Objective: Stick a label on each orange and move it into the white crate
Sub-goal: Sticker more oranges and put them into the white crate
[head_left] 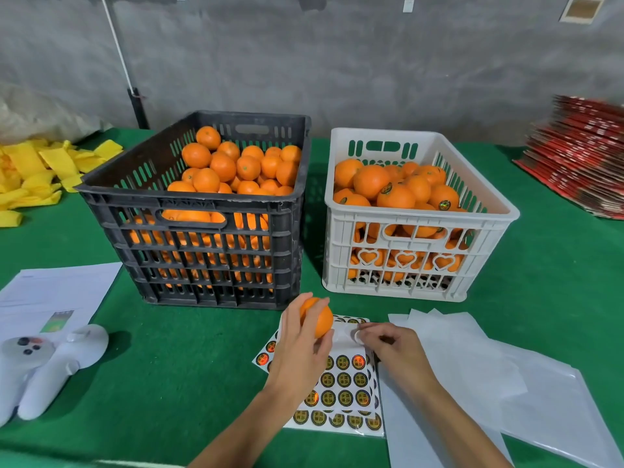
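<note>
The slotted black plastic crate [202,211] at 11 o'clock holds unlabelled fruit; the white plastic crate [412,217] at 1 o'clock holds labelled ones, both probably set within easy reach. At 6 o'clock lies the sheet of round gold-and-black stickers [341,383]. The left hand [297,349] grips 1 round orange [317,317] over it, its bare peel at 3 o'clock facing the right hand [391,346], which pinches 1 peeled label.

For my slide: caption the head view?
Left hand holds an orange; right hand peels a label off the sheet.

left hand [301,346] gripping; right hand [393,346] pinching
</note>
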{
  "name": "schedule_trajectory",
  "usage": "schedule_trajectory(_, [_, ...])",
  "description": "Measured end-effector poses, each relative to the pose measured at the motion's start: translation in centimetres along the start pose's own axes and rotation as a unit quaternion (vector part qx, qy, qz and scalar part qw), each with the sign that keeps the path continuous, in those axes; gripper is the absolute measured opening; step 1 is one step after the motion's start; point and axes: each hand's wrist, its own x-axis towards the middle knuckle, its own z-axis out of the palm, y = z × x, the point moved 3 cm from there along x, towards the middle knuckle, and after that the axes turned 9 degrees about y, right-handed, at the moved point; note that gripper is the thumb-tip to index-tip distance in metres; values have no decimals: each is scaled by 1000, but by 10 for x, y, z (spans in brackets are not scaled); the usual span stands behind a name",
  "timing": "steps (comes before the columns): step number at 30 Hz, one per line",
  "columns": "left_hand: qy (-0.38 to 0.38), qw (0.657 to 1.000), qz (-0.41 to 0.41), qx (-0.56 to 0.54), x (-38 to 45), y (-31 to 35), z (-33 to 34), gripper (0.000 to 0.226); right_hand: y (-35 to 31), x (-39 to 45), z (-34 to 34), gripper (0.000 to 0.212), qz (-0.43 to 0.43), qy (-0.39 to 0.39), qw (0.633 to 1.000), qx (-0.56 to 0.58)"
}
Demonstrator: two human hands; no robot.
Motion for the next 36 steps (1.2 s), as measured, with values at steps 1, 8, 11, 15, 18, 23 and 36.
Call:
schedule_trajectory(1, [0, 1000, -3, -14, 0, 0, -1, 52, -7, 3, -1, 15, -6, 34, 999, 3])
schedule_trajectory(8, [4, 988, -59, -142, 32, 26, -14, 69, -79, 4, 26, 9, -206, 105, 973, -12])
schedule_trajectory(11, [25, 988, -19, -149, 62, 49, -30, 68, -109, 7, 26, 10, -215, 76, 973, 47])
schedule_trajectory(15, [36, 991, 39, -120, 102, 78, -51, 69, -150, 7, 17, 34, -254, 46, 965, 47])
schedule_trajectory(18, [56, 988, 127, -63, 131, 111, -62, 73, -184, 8, 14, 52, -341, 148, 919, -131])
schedule_trajectory(23, [65, 947, 305, 70, 196, 170, -71, 80, -257, 35, 3, 31, -346, 296, 847, -275])
schedule_trajectory(36, [-59, 936, 8, 347, 363, 40, -140, 68, -287, 137, 34, 49, -457, 225, 777, -371])
